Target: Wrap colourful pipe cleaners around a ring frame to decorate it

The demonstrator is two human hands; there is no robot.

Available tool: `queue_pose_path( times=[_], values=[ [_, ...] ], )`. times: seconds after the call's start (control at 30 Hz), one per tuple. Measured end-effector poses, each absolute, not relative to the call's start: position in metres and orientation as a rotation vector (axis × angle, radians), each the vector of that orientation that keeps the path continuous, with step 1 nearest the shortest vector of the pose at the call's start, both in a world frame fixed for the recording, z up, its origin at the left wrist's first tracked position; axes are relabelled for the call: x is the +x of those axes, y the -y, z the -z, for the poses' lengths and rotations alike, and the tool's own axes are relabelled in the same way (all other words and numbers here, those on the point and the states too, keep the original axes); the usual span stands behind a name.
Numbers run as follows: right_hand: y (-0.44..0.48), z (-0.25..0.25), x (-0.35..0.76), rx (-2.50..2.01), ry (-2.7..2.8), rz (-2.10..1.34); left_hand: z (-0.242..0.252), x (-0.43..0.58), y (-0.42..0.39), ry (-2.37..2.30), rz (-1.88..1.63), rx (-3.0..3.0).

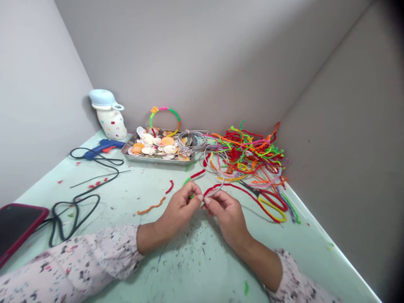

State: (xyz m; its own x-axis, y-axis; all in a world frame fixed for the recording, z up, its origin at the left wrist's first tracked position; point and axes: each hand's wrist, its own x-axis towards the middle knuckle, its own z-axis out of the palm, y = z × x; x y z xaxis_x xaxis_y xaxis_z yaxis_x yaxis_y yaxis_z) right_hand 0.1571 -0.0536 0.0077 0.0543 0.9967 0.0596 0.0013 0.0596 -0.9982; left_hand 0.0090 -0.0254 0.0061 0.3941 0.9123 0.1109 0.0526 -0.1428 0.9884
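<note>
My left hand [181,203] and my right hand [229,216] meet fingertip to fingertip above the table. Both pinch around one end of a red pipe cleaner [237,186], whose long free part trails right toward the scissors [273,206]. A thin grey cord [222,182] curves into the same pinch and loops back toward the tray. My fingers cover the spot where cord and pipe cleaner come together. Just behind my left hand lies a green and red pipe cleaner piece [198,174]; an orange piece [151,206] rests to its left.
Shells [167,142] and a multicoloured ring [174,113] sit in a metal tray [158,160]. Tangled pipe cleaners [252,147] are heaped at back right. On the left are a blue glue gun [102,147], its black cable [94,195], a bottle [110,122] and a phone [19,229].
</note>
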Motion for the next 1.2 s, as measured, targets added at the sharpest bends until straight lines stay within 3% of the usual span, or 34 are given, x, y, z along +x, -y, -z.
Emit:
queue_pose_path(
  times=[1.2],
  values=[
    [0.041, 0.010, 0.161, -1.031, 0.915, -1.385, -0.006, 0.012, 0.022, -0.906, -0.905, 1.705]
  ],
)
